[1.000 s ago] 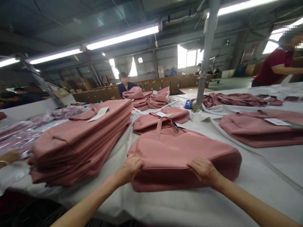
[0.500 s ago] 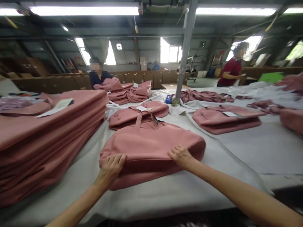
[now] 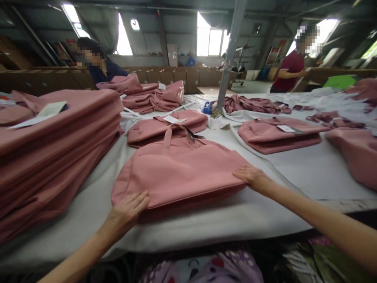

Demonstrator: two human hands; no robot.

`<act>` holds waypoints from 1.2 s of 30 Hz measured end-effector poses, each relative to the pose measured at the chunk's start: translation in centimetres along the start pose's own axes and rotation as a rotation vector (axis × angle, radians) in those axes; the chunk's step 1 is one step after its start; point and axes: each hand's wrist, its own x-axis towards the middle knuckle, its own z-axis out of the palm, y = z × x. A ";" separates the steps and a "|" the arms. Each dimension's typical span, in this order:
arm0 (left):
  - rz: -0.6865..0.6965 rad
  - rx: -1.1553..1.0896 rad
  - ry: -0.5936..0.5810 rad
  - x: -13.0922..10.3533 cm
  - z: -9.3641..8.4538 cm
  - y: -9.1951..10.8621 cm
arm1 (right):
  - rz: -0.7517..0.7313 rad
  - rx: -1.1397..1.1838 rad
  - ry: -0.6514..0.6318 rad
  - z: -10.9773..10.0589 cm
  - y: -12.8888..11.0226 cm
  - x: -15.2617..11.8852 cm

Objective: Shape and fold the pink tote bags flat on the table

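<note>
A pink handbag [image 3: 182, 169] lies flat on the white-covered table, its strap handle [image 3: 167, 142] standing up at the far side. My left hand [image 3: 129, 208] rests on the bag's near left corner, fingers stretched out over the fabric. At the near right corner, my right hand [image 3: 249, 175] also lies on the bag with its fingers extended. Both thumbs are mostly hidden. Just behind is another pink bag [image 3: 188, 120] with a white tag [image 3: 174, 119] on it.
Folded pink bags form a tall stack [image 3: 64, 129] on the left. Another tagged pink bag [image 3: 277, 137] lies to the right. A metal post [image 3: 231, 55] rises from the table [image 3: 297, 177], beside loose pink straps [image 3: 250, 104]. Two people [image 3: 100, 68] work across the table.
My right hand has slid right along the bag's near edge to its corner. The fingers of both hands have flattened out, and the bag's front side has tipped down. The view has tilted downward.
</note>
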 end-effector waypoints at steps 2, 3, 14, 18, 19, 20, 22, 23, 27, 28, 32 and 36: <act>-0.032 0.029 0.002 -1.7 1.4 2.0 | -0.002 -0.030 0.135 3.1 -1.0 -2.0; -0.050 0.044 -0.005 -2.2 2.0 2.8 | -0.011 -0.054 0.199 4.2 -1.3 -2.7; -0.209 0.083 -0.040 -1.4 -0.1 1.9 | -0.115 -0.118 0.310 5.0 1.6 -2.6; -0.228 0.098 -0.066 -1.9 0.5 1.2 | -0.130 -0.092 0.231 4.6 2.8 -2.0; -0.222 0.090 -0.063 -2.1 0.9 1.1 | -0.118 -0.083 0.221 4.8 2.8 -1.9; -0.212 0.082 -0.057 -2.3 1.4 1.1 | -0.101 -0.071 0.225 5.2 2.7 -1.9; -0.206 0.066 -0.051 -2.7 2.4 1.2 | -0.051 -0.038 0.253 6.5 2.2 -2.0; -0.208 0.055 -0.059 -2.9 2.7 1.2 | -0.025 -0.018 0.263 7.3 1.8 -2.2; -0.232 -0.010 -0.180 -2.4 1.6 1.4 | 0.019 0.065 0.213 8.7 1.1 -2.5; -0.229 -0.037 -0.226 -1.8 0.8 1.3 | 0.013 0.096 0.174 8.5 1.1 -2.4; -0.221 -0.200 -0.462 3.2 -2.9 0.9 | 0.051 0.180 0.026 6.7 1.3 -1.7; -0.047 -0.345 -0.447 10.8 -4.2 1.3 | 0.077 0.158 -0.027 5.3 1.2 -1.1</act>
